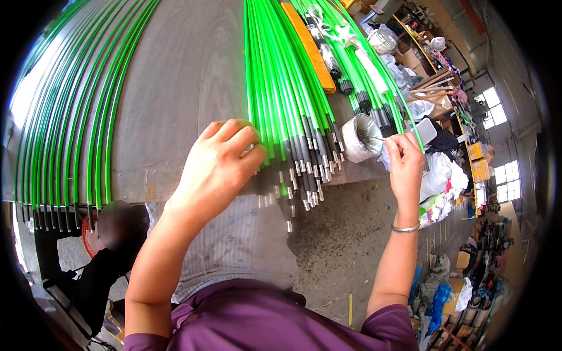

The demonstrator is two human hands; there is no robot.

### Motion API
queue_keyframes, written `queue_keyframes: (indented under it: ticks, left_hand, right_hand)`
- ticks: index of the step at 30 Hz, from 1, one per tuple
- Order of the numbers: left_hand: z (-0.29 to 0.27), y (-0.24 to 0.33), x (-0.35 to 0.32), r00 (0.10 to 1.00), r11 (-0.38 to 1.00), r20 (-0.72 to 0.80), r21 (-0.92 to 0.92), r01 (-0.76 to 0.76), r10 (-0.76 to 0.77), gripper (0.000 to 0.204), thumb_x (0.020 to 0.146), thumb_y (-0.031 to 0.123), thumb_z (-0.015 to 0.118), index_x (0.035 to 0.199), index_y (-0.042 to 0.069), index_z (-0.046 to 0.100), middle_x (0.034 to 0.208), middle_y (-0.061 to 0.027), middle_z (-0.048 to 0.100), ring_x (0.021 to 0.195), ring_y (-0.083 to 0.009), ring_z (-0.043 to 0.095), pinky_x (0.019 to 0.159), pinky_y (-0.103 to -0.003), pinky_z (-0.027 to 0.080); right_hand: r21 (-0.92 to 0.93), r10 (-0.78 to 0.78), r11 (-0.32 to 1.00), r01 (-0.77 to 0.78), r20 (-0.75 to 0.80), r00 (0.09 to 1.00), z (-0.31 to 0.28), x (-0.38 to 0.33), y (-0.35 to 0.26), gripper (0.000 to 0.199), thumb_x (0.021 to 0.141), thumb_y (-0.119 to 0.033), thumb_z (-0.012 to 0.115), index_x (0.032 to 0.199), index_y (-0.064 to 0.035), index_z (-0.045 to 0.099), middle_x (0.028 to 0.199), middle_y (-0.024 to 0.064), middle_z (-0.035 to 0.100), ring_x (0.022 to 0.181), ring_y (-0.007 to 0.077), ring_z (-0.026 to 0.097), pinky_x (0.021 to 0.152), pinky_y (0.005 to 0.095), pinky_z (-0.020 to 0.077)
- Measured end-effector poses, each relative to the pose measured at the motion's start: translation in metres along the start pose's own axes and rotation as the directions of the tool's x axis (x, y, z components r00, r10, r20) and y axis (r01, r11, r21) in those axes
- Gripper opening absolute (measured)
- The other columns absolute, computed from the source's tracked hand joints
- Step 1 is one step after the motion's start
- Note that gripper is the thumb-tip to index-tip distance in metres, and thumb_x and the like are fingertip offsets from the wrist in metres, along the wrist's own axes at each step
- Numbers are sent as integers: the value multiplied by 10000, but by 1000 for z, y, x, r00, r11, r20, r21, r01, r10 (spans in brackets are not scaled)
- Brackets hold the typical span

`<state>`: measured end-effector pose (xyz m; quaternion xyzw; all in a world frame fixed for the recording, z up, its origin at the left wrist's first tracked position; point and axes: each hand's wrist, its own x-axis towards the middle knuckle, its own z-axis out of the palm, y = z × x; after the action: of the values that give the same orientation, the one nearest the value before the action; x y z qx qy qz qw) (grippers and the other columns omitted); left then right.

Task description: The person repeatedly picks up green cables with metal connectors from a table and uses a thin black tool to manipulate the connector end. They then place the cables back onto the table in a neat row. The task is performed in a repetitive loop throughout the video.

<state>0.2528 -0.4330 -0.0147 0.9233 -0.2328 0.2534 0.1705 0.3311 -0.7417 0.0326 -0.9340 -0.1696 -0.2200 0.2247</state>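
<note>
A fan of bright green rods (278, 76) with dark sleeves and silvery metal ends lies on the table, its ends reaching past the near edge. My left hand (219, 161) is closed at the left side of this bundle, its curled fingers on green rods whose ends are blurred; how many it grips is hidden. Off to the right, my right hand (405, 161) pinches a thin stick (379, 139), whose far end points into a round, plastic-lined pot (354, 139). What the pot contains is hard to make out.
More green rods (108, 117) lie spaced out on the left of the grey table (181, 76). An orange bar (310, 50) and a dark cylinder (326, 55) lie among the right-hand rods. A person in black (96, 281) is at lower left. Bags and boxes (477, 161) crowd the right.
</note>
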Motion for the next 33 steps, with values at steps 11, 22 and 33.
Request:
queue_keyframes:
  ticks: [11, 22, 33]
  left_hand:
    - [-22, 6, -44, 934, 998, -358, 53, 28, -7, 248, 579, 83, 617, 819, 32, 581, 911, -76, 589, 834, -242, 586, 667, -337, 457]
    - [-27, 46, -116, 927, 978, -313, -90, 190, -209, 279, 579, -9, 644, 855, 19, 614, 875, -90, 601, 737, -239, 578, 607, -321, 440]
    - [-21, 63, -146, 538, -171, 508, -814, 555, -673, 263, 896, 184, 529, 1037, -32, 578, 866, -52, 604, 804, -123, 534, 739, -257, 432]
  right_hand:
    - [550, 372, 762, -342, 60, 926, 13, -16, 30, 225, 923, -172, 533, 758, -28, 584, 634, -27, 472, 565, 49, 378, 531, 180, 310]
    - [844, 450, 476, -249, 10, 893, 21, -44, 16, 93, 916, -125, 533, 862, -50, 539, 729, -1, 520, 614, 56, 459, 519, 182, 347]
    - [969, 426, -108, -223, 247, 870, 13, -63, -6, 298, 956, -272, 465, 734, -74, 463, 625, -6, 380, 536, 82, 334, 447, 205, 294]
